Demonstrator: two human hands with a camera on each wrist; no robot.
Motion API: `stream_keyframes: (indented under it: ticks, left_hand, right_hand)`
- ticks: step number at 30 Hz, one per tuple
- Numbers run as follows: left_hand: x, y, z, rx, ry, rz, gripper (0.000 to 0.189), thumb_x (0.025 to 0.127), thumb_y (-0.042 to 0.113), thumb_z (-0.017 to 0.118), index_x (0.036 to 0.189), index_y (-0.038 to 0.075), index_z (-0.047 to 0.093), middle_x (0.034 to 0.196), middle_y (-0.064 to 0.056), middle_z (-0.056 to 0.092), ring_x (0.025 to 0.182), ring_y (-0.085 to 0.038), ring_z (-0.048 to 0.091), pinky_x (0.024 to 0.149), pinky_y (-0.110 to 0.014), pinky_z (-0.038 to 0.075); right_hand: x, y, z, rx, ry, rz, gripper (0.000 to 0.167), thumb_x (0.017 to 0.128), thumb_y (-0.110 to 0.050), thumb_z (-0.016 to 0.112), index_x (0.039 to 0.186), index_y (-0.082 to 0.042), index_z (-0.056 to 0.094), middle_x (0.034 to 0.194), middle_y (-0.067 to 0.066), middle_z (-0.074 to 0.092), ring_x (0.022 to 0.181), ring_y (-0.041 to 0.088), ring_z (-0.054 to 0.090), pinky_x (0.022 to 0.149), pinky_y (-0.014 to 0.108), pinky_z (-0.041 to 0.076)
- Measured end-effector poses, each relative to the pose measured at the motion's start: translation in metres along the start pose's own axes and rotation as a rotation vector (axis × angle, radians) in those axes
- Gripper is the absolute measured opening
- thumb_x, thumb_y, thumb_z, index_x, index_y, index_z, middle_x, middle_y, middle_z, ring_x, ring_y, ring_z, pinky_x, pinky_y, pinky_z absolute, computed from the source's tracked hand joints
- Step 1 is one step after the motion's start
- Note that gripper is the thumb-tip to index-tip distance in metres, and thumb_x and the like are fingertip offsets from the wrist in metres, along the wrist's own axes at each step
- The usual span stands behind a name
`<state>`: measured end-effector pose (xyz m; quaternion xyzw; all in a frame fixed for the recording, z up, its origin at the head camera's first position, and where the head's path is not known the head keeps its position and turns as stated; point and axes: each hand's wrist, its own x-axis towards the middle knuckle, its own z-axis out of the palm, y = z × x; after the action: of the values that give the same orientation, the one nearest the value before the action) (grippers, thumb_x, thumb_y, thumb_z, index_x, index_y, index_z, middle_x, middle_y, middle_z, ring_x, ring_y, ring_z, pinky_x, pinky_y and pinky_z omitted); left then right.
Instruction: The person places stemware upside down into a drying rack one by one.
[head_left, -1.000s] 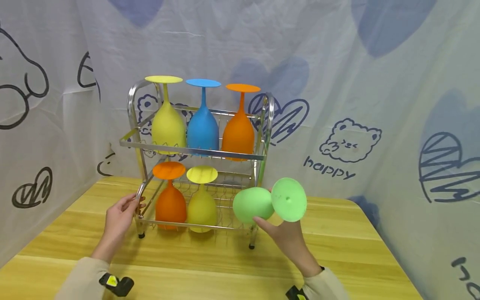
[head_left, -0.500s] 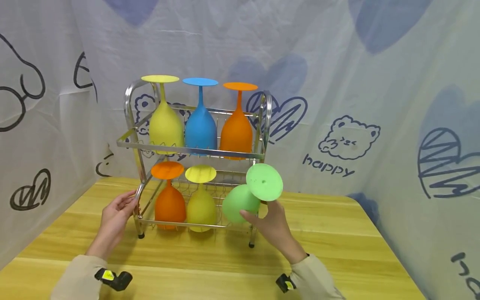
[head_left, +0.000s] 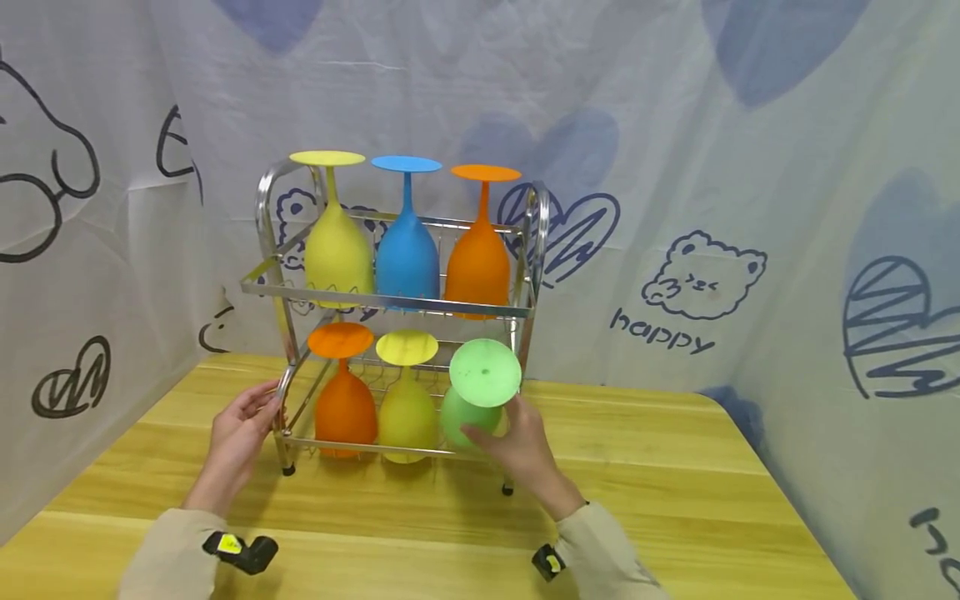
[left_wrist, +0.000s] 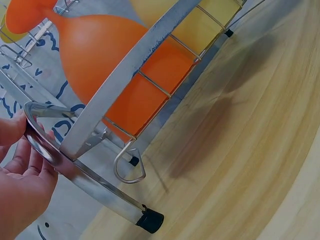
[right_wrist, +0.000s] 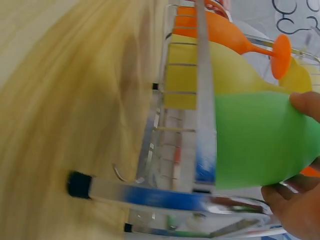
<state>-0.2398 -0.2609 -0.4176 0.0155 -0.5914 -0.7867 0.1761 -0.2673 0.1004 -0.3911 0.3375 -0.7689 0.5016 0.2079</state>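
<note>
My right hand (head_left: 521,446) grips a green wine glass (head_left: 468,417) by its bowl, thumb on the near side. The glass is upside down and tilted, its round foot facing me, at the right end of the lower tier. In the right wrist view the green bowl (right_wrist: 260,140) overlaps the front rail, beside a yellow glass (right_wrist: 230,65). At the left, my left hand (head_left: 243,433) holds the bent side tube of the two-tier metal rack (head_left: 390,302). The left wrist view shows thumb and fingers (left_wrist: 37,157) on either side of that tube.
An orange glass (head_left: 345,412) and a yellow glass (head_left: 407,417) stand inverted on the lower tier. Above them are inverted yellow (head_left: 339,258), blue (head_left: 407,258) and orange glasses (head_left: 477,267). The rack stands on a wooden table (head_left: 660,483), before a printed curtain (head_left: 585,75).
My right hand has carried the green glass left, from beside the rack to over the lower tier, and turned it more foot-up. My left hand keeps its hold on the rack.
</note>
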Motion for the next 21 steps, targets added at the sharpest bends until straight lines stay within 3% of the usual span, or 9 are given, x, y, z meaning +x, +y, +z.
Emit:
stream_keyframes:
  ticks: [10,16,21]
  left_hand:
    - [0.000,-0.001,0.000,0.005,0.003,0.008,0.021,0.096,0.006,0.058,0.106,0.022,0.067,0.092,0.009,0.064,0.080,-0.005,0.057,0.067,-0.014,0.048]
    - [0.000,0.000,-0.001,0.015,0.010,-0.005,0.024,0.097,0.004,0.057,0.105,0.024,0.067,0.093,0.009,0.065,0.081,-0.005,0.057,0.070,-0.014,0.048]
    - [0.001,0.000,-0.001,0.021,0.010,-0.006,0.023,0.097,0.004,0.057,0.107,0.022,0.066,0.093,0.008,0.064,0.081,-0.005,0.057,0.069,-0.015,0.048]
  right_hand:
    - [0.008,-0.007,0.025,-0.222,-0.022,0.203,0.071,0.081,-0.013,0.077,0.138,0.009,0.040,0.130,0.027,0.050,0.116,0.042,0.052,0.092,0.055,0.048]
    - [0.011,-0.003,0.038,-0.261,-0.023,0.318,0.075,0.086,-0.017,0.072,0.143,0.011,0.031,0.131,0.032,0.046,0.113,0.043,0.052,0.086,0.052,0.052]
    - [0.011,-0.001,0.044,-0.275,-0.012,0.372,0.074,0.089,-0.019,0.069,0.143,0.013,0.028,0.130,0.034,0.045,0.113,0.043,0.049,0.089,0.053,0.050]
